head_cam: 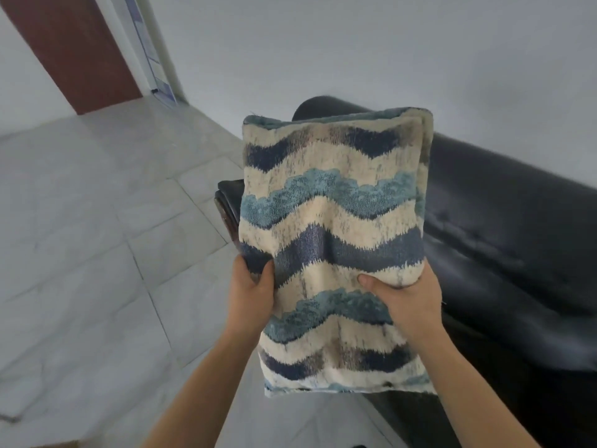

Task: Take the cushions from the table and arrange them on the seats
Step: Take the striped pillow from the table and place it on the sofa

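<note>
Squarely between the hands, wave-patterned cushion point(332, 202), left hand point(253, 294) and right hand point(412, 302) apparently tight on its sides.

Brown door point(74, 50) at 11 o'clock. Blue-white panel point(151, 59) just right of it, detail too blurred to read. Plain white wall point(355, 43) spans 12 to 2. Grey marbled floor tiles point(80, 221) fill 7 to 10.

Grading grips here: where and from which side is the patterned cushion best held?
Its two side edges, midway, one hand from each side, as the left hand and right hand grip it. The cushion is broad, soft and upright; two edges likely keep it flat.
</note>
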`<state>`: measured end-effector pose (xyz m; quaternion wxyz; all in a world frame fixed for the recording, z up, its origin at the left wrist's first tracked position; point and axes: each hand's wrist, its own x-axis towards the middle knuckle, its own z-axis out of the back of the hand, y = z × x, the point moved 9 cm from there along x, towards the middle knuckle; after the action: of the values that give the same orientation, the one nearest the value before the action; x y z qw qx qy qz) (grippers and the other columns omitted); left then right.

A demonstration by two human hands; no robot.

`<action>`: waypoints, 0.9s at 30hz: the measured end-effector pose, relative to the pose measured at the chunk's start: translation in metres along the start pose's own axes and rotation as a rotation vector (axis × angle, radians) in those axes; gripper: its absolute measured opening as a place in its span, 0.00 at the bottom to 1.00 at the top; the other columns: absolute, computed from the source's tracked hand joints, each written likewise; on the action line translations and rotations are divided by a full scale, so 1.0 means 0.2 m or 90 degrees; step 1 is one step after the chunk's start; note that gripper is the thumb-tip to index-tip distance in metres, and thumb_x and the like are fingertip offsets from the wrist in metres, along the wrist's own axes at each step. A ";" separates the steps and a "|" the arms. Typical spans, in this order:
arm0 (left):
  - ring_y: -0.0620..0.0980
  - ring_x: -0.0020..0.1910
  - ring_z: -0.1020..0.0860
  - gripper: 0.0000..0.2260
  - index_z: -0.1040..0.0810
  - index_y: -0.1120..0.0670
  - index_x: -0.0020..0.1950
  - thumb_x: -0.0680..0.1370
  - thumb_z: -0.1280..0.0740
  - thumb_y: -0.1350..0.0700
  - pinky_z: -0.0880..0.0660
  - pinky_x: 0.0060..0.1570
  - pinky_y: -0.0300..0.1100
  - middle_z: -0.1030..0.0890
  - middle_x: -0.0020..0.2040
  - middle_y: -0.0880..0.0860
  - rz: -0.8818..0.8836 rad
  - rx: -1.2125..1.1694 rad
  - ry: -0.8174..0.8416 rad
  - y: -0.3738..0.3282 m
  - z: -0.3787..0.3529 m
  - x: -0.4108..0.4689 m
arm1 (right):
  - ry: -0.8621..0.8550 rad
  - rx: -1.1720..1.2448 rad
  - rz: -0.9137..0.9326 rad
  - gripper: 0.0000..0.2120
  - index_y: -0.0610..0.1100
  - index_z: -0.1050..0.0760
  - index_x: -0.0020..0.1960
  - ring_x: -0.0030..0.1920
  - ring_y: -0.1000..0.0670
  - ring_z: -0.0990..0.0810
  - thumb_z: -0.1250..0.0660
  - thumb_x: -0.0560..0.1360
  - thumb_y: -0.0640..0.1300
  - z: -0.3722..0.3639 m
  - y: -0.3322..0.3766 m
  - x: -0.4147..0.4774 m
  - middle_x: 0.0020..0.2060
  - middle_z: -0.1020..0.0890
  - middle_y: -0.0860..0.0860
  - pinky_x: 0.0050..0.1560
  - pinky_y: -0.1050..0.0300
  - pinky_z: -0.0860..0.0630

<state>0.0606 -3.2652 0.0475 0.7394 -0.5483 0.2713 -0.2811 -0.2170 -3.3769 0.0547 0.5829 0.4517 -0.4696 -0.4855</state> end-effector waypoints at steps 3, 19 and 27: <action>0.57 0.58 0.18 0.18 0.32 0.53 0.74 0.84 0.36 0.56 0.20 0.59 0.60 0.19 0.63 0.55 0.002 0.002 0.044 -0.04 -0.20 0.42 | -0.021 0.021 -0.021 0.31 0.61 0.26 0.54 0.53 0.64 0.21 0.16 0.62 0.37 -0.13 -0.11 0.36 0.52 0.18 0.63 0.46 0.69 0.25; 0.57 0.83 0.48 0.37 0.52 0.43 0.83 0.80 0.32 0.48 0.42 0.79 0.61 0.50 0.84 0.50 -0.486 0.514 0.335 -0.50 -1.12 2.30 | 0.086 -0.275 0.046 0.13 0.46 0.29 0.40 0.40 0.53 0.26 0.24 0.72 0.39 -1.08 -0.39 2.02 0.38 0.25 0.56 0.40 0.53 0.26; 0.60 0.73 0.27 0.39 0.32 0.55 0.77 0.68 0.22 0.52 0.42 0.71 0.67 0.24 0.71 0.56 -0.895 0.693 0.523 -0.21 -1.69 2.96 | 0.075 -0.394 -0.064 0.09 0.50 0.26 0.44 0.43 0.54 0.28 0.25 0.72 0.45 -1.39 -0.77 2.51 0.41 0.25 0.57 0.43 0.62 0.31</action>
<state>0.2278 -3.9201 -0.0510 0.4030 -0.0280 -0.0479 -0.9135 0.0783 -3.8728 -0.0839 0.6941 0.3026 -0.2422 -0.6066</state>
